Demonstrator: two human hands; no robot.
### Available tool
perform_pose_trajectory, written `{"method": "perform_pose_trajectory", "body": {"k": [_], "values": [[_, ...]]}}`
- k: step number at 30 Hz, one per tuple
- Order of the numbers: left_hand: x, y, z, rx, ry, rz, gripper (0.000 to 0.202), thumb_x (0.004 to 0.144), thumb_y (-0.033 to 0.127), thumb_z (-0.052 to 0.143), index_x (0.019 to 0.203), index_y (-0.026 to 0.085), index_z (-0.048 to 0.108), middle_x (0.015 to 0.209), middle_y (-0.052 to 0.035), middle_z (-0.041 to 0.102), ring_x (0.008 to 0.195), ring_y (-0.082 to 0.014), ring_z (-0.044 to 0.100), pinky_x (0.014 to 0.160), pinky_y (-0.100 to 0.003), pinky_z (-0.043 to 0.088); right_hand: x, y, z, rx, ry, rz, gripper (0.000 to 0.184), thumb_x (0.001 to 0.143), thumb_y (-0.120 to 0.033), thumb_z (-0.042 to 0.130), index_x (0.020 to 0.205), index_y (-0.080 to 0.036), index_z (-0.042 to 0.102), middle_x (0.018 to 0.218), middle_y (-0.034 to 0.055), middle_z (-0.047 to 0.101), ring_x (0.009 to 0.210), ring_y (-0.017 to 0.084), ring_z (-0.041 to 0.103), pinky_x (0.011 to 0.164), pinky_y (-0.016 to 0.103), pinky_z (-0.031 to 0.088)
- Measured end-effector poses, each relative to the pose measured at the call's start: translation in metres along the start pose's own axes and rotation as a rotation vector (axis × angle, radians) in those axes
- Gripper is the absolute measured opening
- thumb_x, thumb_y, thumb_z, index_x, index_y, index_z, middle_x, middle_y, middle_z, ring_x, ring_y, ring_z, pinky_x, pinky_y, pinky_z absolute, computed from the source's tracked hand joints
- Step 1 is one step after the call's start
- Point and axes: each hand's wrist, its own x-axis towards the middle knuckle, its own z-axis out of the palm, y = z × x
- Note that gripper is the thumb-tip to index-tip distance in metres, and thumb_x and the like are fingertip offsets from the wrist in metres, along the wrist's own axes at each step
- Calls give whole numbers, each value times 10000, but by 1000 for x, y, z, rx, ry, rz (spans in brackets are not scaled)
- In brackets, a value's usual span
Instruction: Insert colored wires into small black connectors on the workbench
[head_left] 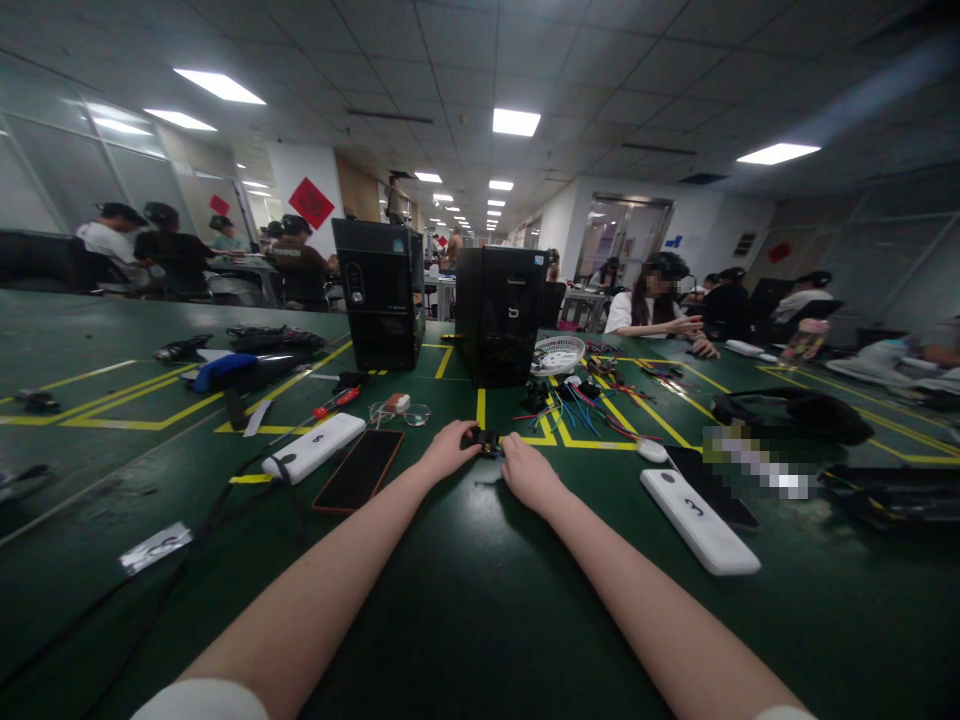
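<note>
Hands: we're pinching a small black connector (pixel 487 440) between left hand (pixel 448 452) and right hand (pixel 529 473), fingers closed on its ends.
Where: it's hovering just above the green table (pixel 465 600), before the two black PC cases (pixel 501 314).
Handling: looking light, rigid, probably fiddly; we're guessing the ends are the best grip.
Room: people are sitting around a busy open office.
</note>
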Motion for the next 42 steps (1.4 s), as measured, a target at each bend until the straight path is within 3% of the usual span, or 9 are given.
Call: {"method": "perform_pose_trajectory", "body": {"k": [3, 7, 11, 15, 21, 25, 33, 38, 42], "values": [[-1, 1, 2, -65, -37, 83, 439, 738, 251, 611, 1162, 165, 535, 1054, -86, 608, 984, -224, 562, 908, -362, 423, 0, 3, -3, 42, 0, 122, 249, 845, -193, 367, 1078, -153, 443, 975, 91, 592, 840, 184, 580, 710, 264, 402], [-5, 7, 0, -138, -147, 208, 503, 754, 205, 579, 1246, 184, 474, 1215, -90, 556, 1122, -222, 505, 992, -371, 368, -1, 8, 1, 47, 21, 195, 448, 865, -389, 389, 1243, -155, 335, 988, 113, 622, 850, 213, 605, 692, 281, 405], [-5, 9, -2, -135, -108, 214, 604, 753, 218, 577, 1321, 161, 381, 1313, -122, 462, 1200, -234, 437, 1033, -392, 326, 0, 10, 6, 3, -44, 227, 359, 852, -433, 404, 1097, -176, 460, 935, 107, 639, 848, 221, 615, 693, 290, 417], [-5, 9, -3, -97, -118, 213, 553, 753, 227, 576, 1283, 171, 429, 1284, -117, 483, 1183, -242, 447, 1027, -408, 332, 3, 17, -1, -30, -83, 346, 331, 819, -415, 457, 1034, -164, 477, 900, 108, 641, 853, 229, 618, 702, 299, 434], [-6, 10, -4, -59, -152, 239, 486, 771, 250, 562, 1244, 178, 472, 1258, -103, 504, 1165, -232, 460, 1024, -388, 339, 1, 66, -26, 24, -248, 770, 410, 743, -348, 567, 1069, -112, 485, 1006, 169, 617, 949, 254, 603, 743, 329, 451], [-5, 7, -2, -48, -157, 251, 468, 772, 250, 561, 1229, 177, 486, 1250, -102, 514, 1168, -233, 457, 1024, -392, 336, -3, 104, -32, 66, -252, 947, 520, 727, -348, 583, 1151, -78, 448, 1072, 210, 586, 1019, 275, 574, 783, 351, 444], [-5, 8, -3, -29, -173, 252, 450, 783, 254, 553, 1222, 179, 492, 1245, -98, 518, 1164, -230, 462, 1019, -393, 343, -10, 135, -38, 92, -151, 886, 632, 759, -526, 495, 1186, -66, 417, 1113, 222, 571, 1030, 289, 562, 803, 359, 430], [-6, 10, -5, -25, -186, 252, 431, 788, 259, 548, 1209, 182, 503, 1233, -92, 526, 1155, -226, 469, 1016, -382, 344, -14, 152, -53, 40, -58, 805, 382, 876, -374, 356, 1089, -109, 530, 1045, 173, 615, 980, 241, 583, 766, 296, 418], [-6, 11, -5, -22, -182, 244, 427, 788, 264, 550, 1205, 183, 506, 1226, -93, 532, 1146, -231, 476, 1008, -389, 350, -16, 159, -53, 25, -55, 727, 342, 892, -306, 345, 1018, -129, 609, 986, 145, 640, 940, 210, 591, 746, 259, 401]]}}
